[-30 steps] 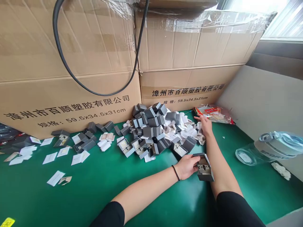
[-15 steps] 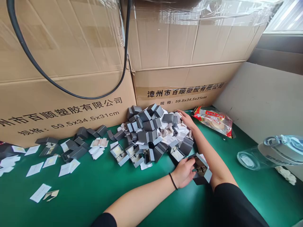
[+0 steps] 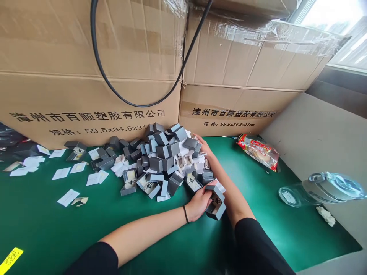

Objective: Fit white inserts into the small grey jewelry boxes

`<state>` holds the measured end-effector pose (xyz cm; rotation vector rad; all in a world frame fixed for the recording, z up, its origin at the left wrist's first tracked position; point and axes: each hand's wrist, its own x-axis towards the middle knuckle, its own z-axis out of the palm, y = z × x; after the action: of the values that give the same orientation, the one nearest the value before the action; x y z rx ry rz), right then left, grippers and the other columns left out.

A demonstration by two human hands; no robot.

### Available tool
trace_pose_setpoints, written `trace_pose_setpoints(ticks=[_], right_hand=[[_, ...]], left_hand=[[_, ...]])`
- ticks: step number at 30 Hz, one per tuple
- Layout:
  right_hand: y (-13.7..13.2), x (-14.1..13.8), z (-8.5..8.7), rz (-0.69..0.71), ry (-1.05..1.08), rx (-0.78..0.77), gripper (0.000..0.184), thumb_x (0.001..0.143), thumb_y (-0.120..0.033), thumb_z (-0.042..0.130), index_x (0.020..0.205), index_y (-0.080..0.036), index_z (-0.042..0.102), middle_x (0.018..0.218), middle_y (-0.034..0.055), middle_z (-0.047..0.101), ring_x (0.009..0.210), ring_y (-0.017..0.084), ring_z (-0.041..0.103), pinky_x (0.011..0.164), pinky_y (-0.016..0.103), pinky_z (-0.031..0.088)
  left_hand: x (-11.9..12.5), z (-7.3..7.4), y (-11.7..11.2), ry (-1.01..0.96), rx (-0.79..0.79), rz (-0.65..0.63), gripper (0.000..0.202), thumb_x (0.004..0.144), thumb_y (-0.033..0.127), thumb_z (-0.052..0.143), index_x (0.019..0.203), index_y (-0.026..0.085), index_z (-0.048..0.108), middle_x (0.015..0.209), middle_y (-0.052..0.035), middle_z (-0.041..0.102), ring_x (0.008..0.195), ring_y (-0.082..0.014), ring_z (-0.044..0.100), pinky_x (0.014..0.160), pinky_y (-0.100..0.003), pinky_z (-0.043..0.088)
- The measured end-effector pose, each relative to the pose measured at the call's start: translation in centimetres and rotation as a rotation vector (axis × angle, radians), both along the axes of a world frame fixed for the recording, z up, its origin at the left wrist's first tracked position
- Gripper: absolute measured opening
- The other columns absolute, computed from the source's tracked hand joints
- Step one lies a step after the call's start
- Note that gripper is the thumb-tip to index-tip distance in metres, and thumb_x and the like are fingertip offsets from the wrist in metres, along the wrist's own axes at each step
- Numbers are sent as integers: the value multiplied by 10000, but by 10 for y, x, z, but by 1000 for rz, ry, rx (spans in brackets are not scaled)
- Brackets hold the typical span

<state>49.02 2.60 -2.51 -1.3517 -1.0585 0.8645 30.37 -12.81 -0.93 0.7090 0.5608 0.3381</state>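
Well, two large cardboard cartons (image 3: 86, 91) fill the back of my head view, side by side and printed with dark characters. Below them I have the green tabletop (image 3: 160, 236), bounded on the right by a pale panel (image 3: 321, 145). Before the cartons' base, near the middle, I see a heap of dark gray cases (image 3: 162, 152), several gaping to show pale linings, with white papers (image 3: 197, 166) mixed in toward its right. A black cable (image 3: 123, 100) hangs in a loop in front of the cartons. Near the panel I make out a clear bottle (image 3: 321, 191), and between it and the cartons lies a red-edged food packet (image 3: 259, 151).

I have the right hand (image 3: 204, 147) at the heap's right edge, its fingers partly hidden behind the pile; whether they have closed on anything, I cannot tell. I have the left hand (image 3: 200, 202) gripping one open case (image 3: 216, 212) by its side, just in front of the heap and before the right forearm. Loose white cards (image 3: 68, 198) lie scattered at left, a yellow label (image 3: 10, 260) sits at the lower-left edge, and a thin black band (image 3: 186, 214) circles the left wrist.
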Motion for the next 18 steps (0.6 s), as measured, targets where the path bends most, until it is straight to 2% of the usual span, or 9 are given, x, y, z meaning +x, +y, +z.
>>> trace_pose_setpoints(ticks=[4, 6, 8, 11, 13, 15, 18], right_hand=[[14, -67, -2, -99, -90, 20, 509, 758, -529, 544, 1150, -213, 622, 1154, 40, 668, 1038, 204, 595, 912, 314, 455], [21, -101, -2, -131, -107, 21, 470, 769, -498, 517, 1118, -205, 630, 1191, 41, 650, 1059, 208, 581, 925, 311, 443], [28, -135, -3, -143, -114, 15, 442, 781, -462, 483, 1107, -202, 629, 1192, 41, 648, 1056, 212, 577, 922, 313, 439], [36, -183, -5, -169, -138, -9, 420, 789, -428, 448, 1102, -208, 622, 1147, 40, 664, 1030, 226, 581, 901, 326, 438], [40, -212, -6, -187, -157, -36, 406, 787, -421, 447, 1099, -223, 614, 1126, 36, 669, 1032, 237, 579, 902, 333, 430], [43, -238, -6, -213, -178, -76, 387, 788, -410, 445, 1101, -243, 599, 1118, 34, 668, 1044, 249, 570, 910, 345, 419], [45, -271, -4, -257, -207, -139, 376, 787, -350, 442, 1130, -255, 563, 1144, 48, 649, 1070, 271, 551, 937, 380, 392]], left_hand=[[-57, 1, 15, 44, 58, -14, 481, 799, 408, 631, 1232, 200, 607, 677, 20, 584, 529, -52, 397, 504, -175, 298], [-89, 0, 25, 79, 102, -17, 516, 766, 430, 664, 1214, 177, 620, 557, 55, 480, 469, -45, 290, 456, -182, 237], [-124, 0, 35, 100, 164, -15, 492, 746, 396, 694, 1171, 153, 647, 525, 56, 459, 472, -49, 304, 452, -179, 243], [-182, 2, 51, 82, 187, -18, 406, 772, 330, 672, 1133, 143, 669, 550, 20, 548, 547, -83, 465, 546, -194, 386], [-221, 5, 61, 66, 175, -30, 370, 794, 294, 646, 1133, 147, 667, 607, -13, 622, 667, -138, 573, 661, -253, 463], [-258, 8, 71, 75, 157, -57, 365, 794, 275, 641, 1138, 158, 666, 736, -51, 691, 814, -198, 641, 760, -299, 489], [-304, 11, 84, 114, 125, -92, 397, 760, 235, 665, 1149, 158, 660, 999, -117, 711, 991, -253, 647, 869, -349, 483]])
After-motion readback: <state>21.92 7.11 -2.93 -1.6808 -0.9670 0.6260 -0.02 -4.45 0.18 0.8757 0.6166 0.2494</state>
